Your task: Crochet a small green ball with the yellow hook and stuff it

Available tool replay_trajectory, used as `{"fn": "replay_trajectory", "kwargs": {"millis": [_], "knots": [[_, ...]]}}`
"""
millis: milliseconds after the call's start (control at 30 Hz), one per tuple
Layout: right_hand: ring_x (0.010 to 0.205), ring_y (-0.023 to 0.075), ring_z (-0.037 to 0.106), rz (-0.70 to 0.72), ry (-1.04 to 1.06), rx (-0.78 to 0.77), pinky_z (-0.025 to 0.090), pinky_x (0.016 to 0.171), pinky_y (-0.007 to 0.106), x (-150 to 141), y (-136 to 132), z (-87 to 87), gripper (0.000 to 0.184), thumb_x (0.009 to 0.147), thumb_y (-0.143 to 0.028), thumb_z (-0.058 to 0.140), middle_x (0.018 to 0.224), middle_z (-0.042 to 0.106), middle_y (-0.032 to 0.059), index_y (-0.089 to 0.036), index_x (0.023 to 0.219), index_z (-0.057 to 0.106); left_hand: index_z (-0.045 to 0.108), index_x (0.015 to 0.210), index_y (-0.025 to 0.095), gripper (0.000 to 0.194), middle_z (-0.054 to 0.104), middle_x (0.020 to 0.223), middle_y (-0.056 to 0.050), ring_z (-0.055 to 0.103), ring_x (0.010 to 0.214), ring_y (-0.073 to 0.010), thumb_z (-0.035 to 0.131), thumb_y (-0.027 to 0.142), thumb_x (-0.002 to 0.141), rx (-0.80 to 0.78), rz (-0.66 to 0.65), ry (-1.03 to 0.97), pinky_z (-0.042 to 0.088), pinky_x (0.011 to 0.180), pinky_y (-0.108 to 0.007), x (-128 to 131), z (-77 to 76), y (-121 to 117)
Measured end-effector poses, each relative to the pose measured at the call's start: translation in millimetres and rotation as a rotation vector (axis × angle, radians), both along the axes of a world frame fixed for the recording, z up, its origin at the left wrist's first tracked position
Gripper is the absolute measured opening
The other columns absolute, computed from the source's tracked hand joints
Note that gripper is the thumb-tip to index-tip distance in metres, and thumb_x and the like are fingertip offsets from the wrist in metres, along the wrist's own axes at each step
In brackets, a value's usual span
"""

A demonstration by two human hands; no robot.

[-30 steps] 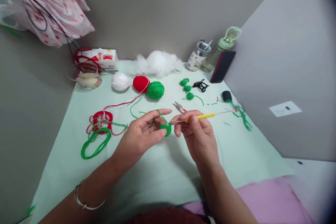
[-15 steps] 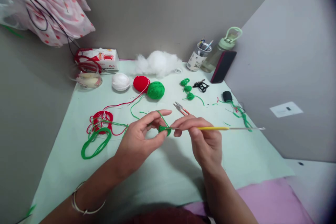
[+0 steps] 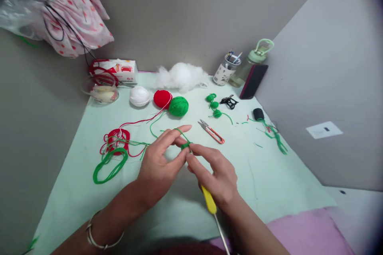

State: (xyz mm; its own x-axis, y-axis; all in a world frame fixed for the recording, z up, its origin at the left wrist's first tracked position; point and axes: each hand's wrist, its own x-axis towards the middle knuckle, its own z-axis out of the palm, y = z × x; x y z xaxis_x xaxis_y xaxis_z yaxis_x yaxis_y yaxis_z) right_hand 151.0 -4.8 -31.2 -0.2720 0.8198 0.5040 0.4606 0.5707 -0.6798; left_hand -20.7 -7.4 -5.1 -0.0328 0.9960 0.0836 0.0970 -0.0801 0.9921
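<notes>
My left hand (image 3: 163, 161) pinches a small green crochet piece (image 3: 185, 146) between thumb and fingers, and a strand of green yarn runs over its raised index finger. Closed around a crochet hook (image 3: 208, 199) with a yellow handle, my right hand (image 3: 214, 171) is right beside the left one. The hook's tip meets the green piece, and its other metal end points down toward the front edge. A green yarn ball (image 3: 178, 106) lies beyond my hands, touching a red yarn ball (image 3: 162, 99). Orange-handled thread snips (image 3: 212, 132) rest just past my right hand.
Loose red yarn (image 3: 119, 140) and a green yarn loop (image 3: 110, 166) lie at left. Farther back are a white yarn ball (image 3: 139, 96), fluffy stuffing (image 3: 183, 76), a pen jar (image 3: 225, 71), a bottle (image 3: 245, 67) and a phone (image 3: 253, 82). Small green pieces (image 3: 214, 105) sit near a black clip (image 3: 229, 102).
The hook has swung from lying level toward the right to pointing down toward me. My right hand has turned and moved closer to my left, uncovering the snips.
</notes>
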Motion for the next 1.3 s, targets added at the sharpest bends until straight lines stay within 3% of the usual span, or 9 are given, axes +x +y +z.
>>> {"fn": "replay_trajectory", "kwargs": {"millis": [133,267,400,533,733,900,1133,1200,1300], "knots": [[0.092,0.0253,0.079,-0.061,-0.066,0.361,0.067,0.076,0.038,4.9,-1.3,-9.0,0.052,0.092,-0.011,0.073,0.111,0.083,0.0038,-0.045,0.13,0.075,0.072,0.136,0.026,0.051,0.065,0.09,0.001,0.063,0.089,-0.0158,0.083,0.03,0.087,-0.29,-0.145,-0.495,0.051,0.088,-0.029,4.9,3.7,-2.6],[0.097,0.0255,0.077,-0.031,0.138,0.23,0.066,0.077,0.041,6.6,-3.0,-0.1,0.047,0.097,-0.013,0.069,0.114,0.082,0.0057,-0.042,0.134,0.074,0.074,0.135,0.025,0.061,0.06,0.087,0.002,0.058,0.084,-0.0125,0.092,0.03,0.077,-0.547,-0.266,-0.792,0.048,0.085,-0.026,1.6,5.1,3.1],[0.086,0.0218,0.074,0.029,0.471,-0.024,0.062,0.077,0.04,5.4,4.3,13.7,0.025,0.103,-0.018,0.062,0.095,0.081,0.0053,-0.031,0.111,0.082,0.081,0.125,0.024,0.047,0.059,0.088,0.001,0.052,0.082,-0.0113,0.091,0.026,0.079,-0.501,-0.23,-0.751,0.045,0.08,-0.025,-8.8,5.7,9.0],[0.072,0.0181,0.069,0.102,0.686,-0.236,0.059,0.068,0.036,2.4,13.4,18.0,0.019,0.104,-0.028,0.064,0.089,0.078,0.0046,-0.027,0.097,0.082,0.08,0.125,0.028,0.042,0.059,0.089,0.001,0.055,0.084,-0.0121,0.087,0.025,0.083,-0.372,-0.234,-0.623,0.046,0.084,-0.026,-10.6,4.2,7.6],[0.093,0.0233,0.073,0.08,0.507,-0.188,0.063,0.078,0.039,-2.0,12.0,14.1,0.018,0.102,-0.027,0.067,0.093,0.08,0.0059,-0.031,0.101,0.084,0.072,0.136,0.026,0.055,0.061,0.095,0.0,0.059,0.095,-0.0159,0.087,0.028,0.084,-0.364,-0.211,-0.554,0.048,0.094,-0.031,-1.8,1.1,4.3],[0.081,0.0192,0.071,0.163,0.633,-0.259,0.06,0.067,0.034,-0.3,13.3,10.7,0.017,0.102,-0.028,0.067,0.092,0.078,0.0058,-0.029,0.102,0.084,0.064,0.146,0.023,0.064,0.064,0.095,-0.001,0.058,0.088,-0.0164,0.08,0.025,0.084,-0.406,-0.227,-0.62,0.046,0.086,-0.032,-3.1,1.9,7.1],[0.057,0.0138,0.062,0.16,0.866,-0.524,0.053,0.052,0.027,2.2,23.9,21.3,0.022,0.097,-0.04,0.074,0.069,0.069,0.0013,-0.023,0.083,0.079,0.081,0.122,0.022,0.044,0.06,0.092,-0.004,0.048,0.079,-0.0153,0.076,0.026,0.078,-0.461,-0.441,-0.795,0.041,0.072,-0.028,-10.8,-1.1,10.4],[0.054,0.0125,0.059,0.19,0.897,-0.584,0.05,0.051,0.026,1.5,23.8,21.3,0.022,0.096,-0.041,0.074,0.069,0.068,0.0002,-0.023,0.083,0.078,0.082,0.122,0.024,0.042,0.06,0.092,-0.003,0.05,0.08,-0.0151,0.078,0.027,0.08,-0.429,-0.414,-0.78,0.044,0.076,-0.028,-9.1,-0.8,8.9],[0.063,0.0144,0.064,0.186,0.865,-0.522,0.053,0.057,0.028,-1.0,20.9,15.6,0.02,0.096,-0.042,0.075,0.078,0.073,0.0024,-0.025,0.087,0.08,0.077,0.13,0.026,0.048,0.062,0.094,-0.002,0.057,0.089,-0.0176,0.081,0.026,0.082,-0.372,-0.32,-0.637,0.047,0.088,-0.033,-3.9,0.4,4.9]]}}
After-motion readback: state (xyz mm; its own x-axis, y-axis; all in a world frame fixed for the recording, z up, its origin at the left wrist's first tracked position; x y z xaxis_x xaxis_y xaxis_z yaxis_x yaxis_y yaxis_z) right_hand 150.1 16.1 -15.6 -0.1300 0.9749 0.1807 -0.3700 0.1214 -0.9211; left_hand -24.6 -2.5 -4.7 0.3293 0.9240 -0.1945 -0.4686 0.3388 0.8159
